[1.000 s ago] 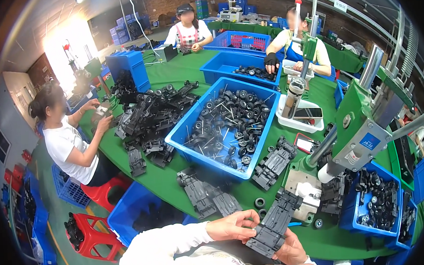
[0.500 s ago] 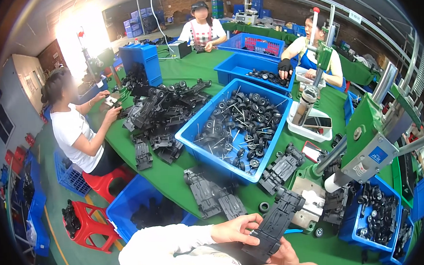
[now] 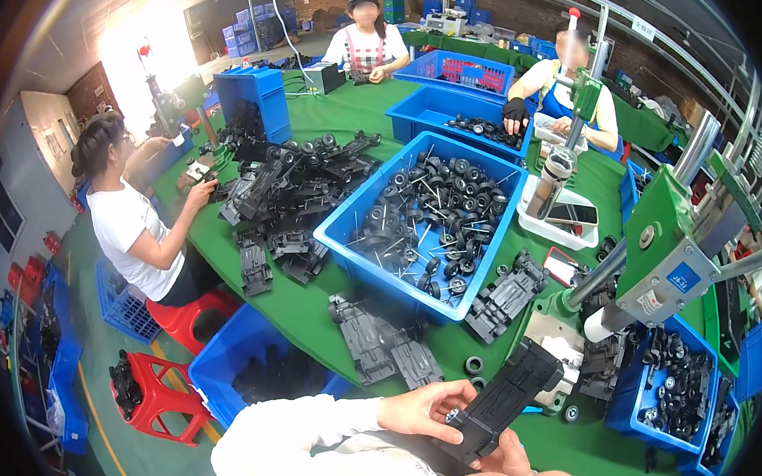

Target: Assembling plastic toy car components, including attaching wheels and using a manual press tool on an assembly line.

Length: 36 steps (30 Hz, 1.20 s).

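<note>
A black toy car chassis is held slanting in front of me, its far end pointing up and right to the press base. My left hand closes on its near left corner, thumb below and fingers above. A small shiny bit shows at those fingertips, too small to name. From below, my right hand grips the near right edge; its fingers are partly hidden by the chassis. Just beyond lie loose black wheels and another chassis with wheels. Two overlapping chassis rest left of them.
A green hand press stands at the right above its metal base. A blue bin of wheels on axles fills the middle. Beside it are a chassis heap and a white tray. Three co-workers sit around the green table.
The chassis has turned and tilted in my hands, its far end shifting right. My left fingers sit at its corner, with a shiny bit now visible. The left co-worker's far arm has reached outward.
</note>
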{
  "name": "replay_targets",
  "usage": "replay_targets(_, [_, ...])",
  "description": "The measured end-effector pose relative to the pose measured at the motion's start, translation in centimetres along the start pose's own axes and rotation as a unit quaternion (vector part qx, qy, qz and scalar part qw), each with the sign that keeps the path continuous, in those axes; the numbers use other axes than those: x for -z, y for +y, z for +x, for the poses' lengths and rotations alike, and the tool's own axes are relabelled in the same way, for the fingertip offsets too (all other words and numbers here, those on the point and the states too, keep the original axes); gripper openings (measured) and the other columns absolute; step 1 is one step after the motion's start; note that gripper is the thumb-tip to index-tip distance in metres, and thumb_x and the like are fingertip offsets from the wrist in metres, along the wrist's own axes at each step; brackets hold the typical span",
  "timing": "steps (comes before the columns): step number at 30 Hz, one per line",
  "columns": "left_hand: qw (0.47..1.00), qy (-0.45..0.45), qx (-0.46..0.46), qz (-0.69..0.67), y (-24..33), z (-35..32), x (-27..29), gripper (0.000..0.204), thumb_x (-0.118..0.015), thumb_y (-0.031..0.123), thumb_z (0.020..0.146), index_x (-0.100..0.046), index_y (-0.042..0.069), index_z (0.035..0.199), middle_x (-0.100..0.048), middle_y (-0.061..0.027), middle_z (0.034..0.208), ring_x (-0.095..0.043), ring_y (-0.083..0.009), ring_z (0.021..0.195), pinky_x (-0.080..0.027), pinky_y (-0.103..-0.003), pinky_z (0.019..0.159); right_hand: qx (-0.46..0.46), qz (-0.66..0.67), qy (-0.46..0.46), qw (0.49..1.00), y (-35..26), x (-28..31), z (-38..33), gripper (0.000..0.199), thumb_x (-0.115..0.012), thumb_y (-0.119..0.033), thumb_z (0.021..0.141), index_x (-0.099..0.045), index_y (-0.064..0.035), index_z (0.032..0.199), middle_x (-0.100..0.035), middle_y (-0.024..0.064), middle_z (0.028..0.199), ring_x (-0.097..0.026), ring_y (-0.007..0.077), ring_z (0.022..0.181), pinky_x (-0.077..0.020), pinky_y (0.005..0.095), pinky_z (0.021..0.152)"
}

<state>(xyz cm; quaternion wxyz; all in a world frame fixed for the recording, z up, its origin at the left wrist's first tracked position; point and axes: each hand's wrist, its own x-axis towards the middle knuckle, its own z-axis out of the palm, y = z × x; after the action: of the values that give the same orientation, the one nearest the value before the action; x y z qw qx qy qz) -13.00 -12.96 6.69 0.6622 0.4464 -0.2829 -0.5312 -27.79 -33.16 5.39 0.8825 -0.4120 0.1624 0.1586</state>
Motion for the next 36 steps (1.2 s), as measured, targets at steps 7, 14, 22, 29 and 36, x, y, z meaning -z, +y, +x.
replay_targets(7, [0.999,0.032,-0.012,0.028,0.6,-0.2,-0.8,0.055,-0.077,0.004,0.080,-0.045,0.005,0.124,-0.055,-0.0039,0.119,-0.055,-0.0108,0.108,-0.050,-0.027,0.087,0.019,0.043,-0.001,0.999,0.2,1.4,-0.2,0.052,-0.067,-0.031,0.092,-0.049,-0.0010,0.130,-0.065,0.0129,0.111,-0.065,0.0228,0.084,-0.0518,0.0353,0.069])
replay_targets(14, [0.999,0.023,-0.001,0.046,-1.0,0.2,0.6,0.051,-0.071,0.005,0.087,-0.047,0.004,0.132,-0.057,-0.0028,0.120,-0.057,-0.0052,0.098,-0.049,-0.022,0.081,0.069,0.040,-0.049,0.996,1.0,2.9,1.1,0.042,-0.066,-0.017,0.091,-0.054,-0.0047,0.130,-0.063,0.0092,0.119,-0.064,0.0201,0.095,-0.0537,0.0337,0.070])
replay_targets(22, [0.986,-0.015,0.034,0.161,0.8,0.0,0.4,0.050,-0.076,0.020,0.086,-0.054,0.003,0.128,-0.062,-0.0018,0.103,-0.057,-0.0084,0.085,-0.049,-0.025,0.073,0.129,0.007,-0.054,0.990,-0.4,1.8,0.5,0.047,-0.069,-0.002,0.084,-0.055,0.0026,0.129,-0.062,0.0108,0.119,-0.063,0.0199,0.096,-0.0533,0.0317,0.078])
replay_targets(29, [0.991,-0.020,0.025,0.129,1.1,-0.1,-0.5,0.040,-0.075,0.011,0.085,-0.057,0.004,0.120,-0.063,-0.0010,0.105,-0.057,-0.0065,0.084,-0.049,-0.024,0.070,0.105,-0.014,-0.096,0.990,-1.1,1.9,-0.1,0.048,-0.070,-0.010,0.086,-0.054,0.0023,0.129,-0.063,0.0111,0.117,-0.063,0.0193,0.093,-0.0524,0.0314,0.073])
replay_targets(36, [0.998,-0.059,0.021,0.000,-0.2,-0.1,0.6,0.038,-0.070,0.002,0.087,-0.058,-0.001,0.123,-0.061,-0.0047,0.118,-0.057,-0.0096,0.098,-0.050,-0.027,0.085,0.093,0.035,-0.114,0.988,-0.7,2.5,0.1,0.049,-0.071,-0.018,0.087,-0.053,-0.0006,0.130,-0.062,0.0123,0.119,-0.063,0.0215,0.098,-0.0519,0.0342,0.076])
